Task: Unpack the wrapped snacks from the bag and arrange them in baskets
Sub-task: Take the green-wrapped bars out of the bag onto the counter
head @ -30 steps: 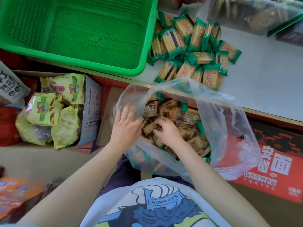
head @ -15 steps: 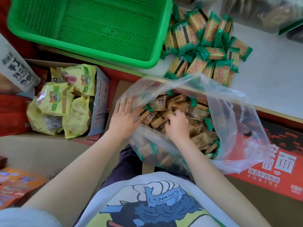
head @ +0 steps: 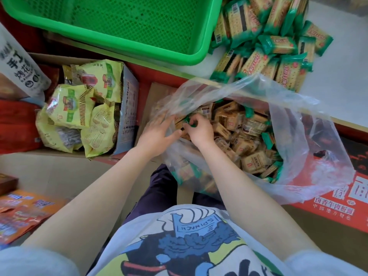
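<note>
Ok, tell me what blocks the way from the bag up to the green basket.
Nothing visible does. The right hand pinches a wrapped snack inside the clear bag, whose mouth is open. The green basket beyond is open-topped; its visible part holds nothing.

Both arms reach forward, bare forearms converging. Left hand (head: 157, 132) open, fingers spread and extended forward. Right hand (head: 199, 129) curled, fingertips pinching; hands nearly touching.

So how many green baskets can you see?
1. The green basket sits at the top left, beside the pile of green-wrapped snacks. Others may lie out of view.
</note>
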Motion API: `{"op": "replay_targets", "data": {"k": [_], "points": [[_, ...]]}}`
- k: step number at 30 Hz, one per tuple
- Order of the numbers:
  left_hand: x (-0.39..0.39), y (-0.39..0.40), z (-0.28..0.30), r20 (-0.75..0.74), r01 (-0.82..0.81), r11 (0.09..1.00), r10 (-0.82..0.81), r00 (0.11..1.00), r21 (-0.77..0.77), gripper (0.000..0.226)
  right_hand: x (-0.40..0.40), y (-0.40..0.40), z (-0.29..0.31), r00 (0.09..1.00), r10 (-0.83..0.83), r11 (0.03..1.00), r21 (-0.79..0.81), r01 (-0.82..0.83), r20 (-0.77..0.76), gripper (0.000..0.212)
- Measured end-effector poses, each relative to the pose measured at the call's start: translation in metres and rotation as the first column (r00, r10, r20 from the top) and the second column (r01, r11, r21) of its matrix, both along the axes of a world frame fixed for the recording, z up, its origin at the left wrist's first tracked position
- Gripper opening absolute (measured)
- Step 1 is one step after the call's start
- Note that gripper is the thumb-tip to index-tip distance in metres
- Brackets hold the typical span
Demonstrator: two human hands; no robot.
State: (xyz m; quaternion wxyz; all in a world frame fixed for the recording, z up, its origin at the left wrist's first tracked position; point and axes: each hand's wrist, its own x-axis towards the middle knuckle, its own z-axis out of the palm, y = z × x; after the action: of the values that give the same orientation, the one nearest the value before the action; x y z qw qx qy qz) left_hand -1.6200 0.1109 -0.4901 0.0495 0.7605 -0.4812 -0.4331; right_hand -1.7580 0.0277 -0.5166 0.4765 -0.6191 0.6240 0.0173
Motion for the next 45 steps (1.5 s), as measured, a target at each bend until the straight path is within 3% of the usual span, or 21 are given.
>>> {"op": "replay_targets", "data": {"k": [5, 10, 14, 16, 19, 22, 26, 29, 32, 34, 37, 39, 41, 43, 45], "points": [[-0.001, 0.002, 0.003, -0.016, -0.021, 1.000, 0.021, 1.000, 0.006, 0.065, 0.005, 0.007, -0.001, 0.998, -0.043, 0.994, -0.098, 0.039, -0.037, 0.017], [-0.003, 0.002, 0.007, -0.041, -0.066, 0.998, 0.066, 0.997, 0.020, 0.062, -0.004, -0.002, 0.003, 0.998, 0.054, 0.985, 0.162, -0.059, 0.030, 0.047], [-0.005, 0.000, 0.012, -0.074, -0.101, 0.994, 0.103, 0.992, 0.033, 0.061, -0.023, -0.004, 0.014, 0.991, 0.056, 0.970, 0.228, -0.083, 0.121, 0.053], [-0.007, -0.002, 0.018, -0.069, -0.097, 0.995, 0.098, 0.993, 0.020, 0.058, -0.038, -0.010, 0.025, 0.989, -0.004, 0.965, 0.259, -0.035, 0.149, 0.047], [-0.010, -0.007, 0.027, -0.072, -0.118, 0.993, 0.116, 0.991, -0.027, 0.051, -0.064, -0.030, 0.050, 0.975, -0.142, 0.950, 0.300, 0.086, 0.170, 0.022], [-0.014, -0.019, 0.035, -0.003, -0.130, 0.979, 0.131, 0.991, -0.159, 0.043, -0.084, -0.057, 0.088, 0.935, -0.285, 0.935, 0.275, 0.223, 0.211, 0.007], [-0.026, -0.048, 0.048, 0.131, 0.005, 0.964, 0.031, 0.991, -0.265, 0.049, -0.082, -0.100, 0.132, 0.807, -0.451, 0.889, 0.114, 0.443, 0.382, 0.014], [-0.030, -0.064, 0.049, 0.168, 0.146, 0.966, -0.112, 0.980, -0.212, 0.052, -0.058, -0.129, 0.134, 0.821, -0.397, 0.901, 0.004, 0.434, 0.411, 0.016], [-0.027, -0.061, 0.045, 0.161, 0.153, 0.977, -0.129, 0.979, -0.151, 0.052, -0.041, -0.141, 0.118, 0.838, -0.429, 0.894, 0.022, 0.448, 0.337, 0.009], [-0.026, -0.050, 0.045, 0.173, 0.127, 0.949, -0.079, 0.982, -0.290, 0.044, -0.042, -0.136, 0.112, 0.847, -0.443, 0.885, -0.010, 0.466, 0.293, 0.009], [-0.023, -0.026, 0.034, 0.383, 0.132, 0.775, 0.150, 0.911, -0.618, 0.025, -0.050, -0.106, 0.122, 0.825, -0.444, 0.847, -0.138, 0.514, 0.349, 0.010], [-0.024, -0.013, 0.031, 0.442, 0.037, 0.787, 0.306, 0.843, -0.616, 0.044, -0.051, -0.078, 0.125, 0.814, -0.421, 0.839, -0.169, 0.517, 0.400, 0.009], [-0.027, -0.007, 0.028, 0.351, -0.256, 0.863, 0.425, 0.834, -0.436, 0.085, -0.047, -0.049, 0.119, 0.851, -0.364, 0.903, -0.081, 0.422, 0.378, 0.008], [-0.029, -0.008, 0.024, 0.228, -0.472, 0.856, 0.512, 0.828, -0.210, 0.112, -0.039, -0.026, 0.097, 0.925, -0.277, 0.961, 0.098, 0.260, 0.260, 0.016], [-0.029, -0.015, 0.017, 0.181, -0.480, 0.868, 0.497, 0.849, -0.128, 0.119, -0.035, -0.010, 0.073, 0.986, -0.112, 0.967, 0.242, 0.080, 0.123, 0.031]]}}
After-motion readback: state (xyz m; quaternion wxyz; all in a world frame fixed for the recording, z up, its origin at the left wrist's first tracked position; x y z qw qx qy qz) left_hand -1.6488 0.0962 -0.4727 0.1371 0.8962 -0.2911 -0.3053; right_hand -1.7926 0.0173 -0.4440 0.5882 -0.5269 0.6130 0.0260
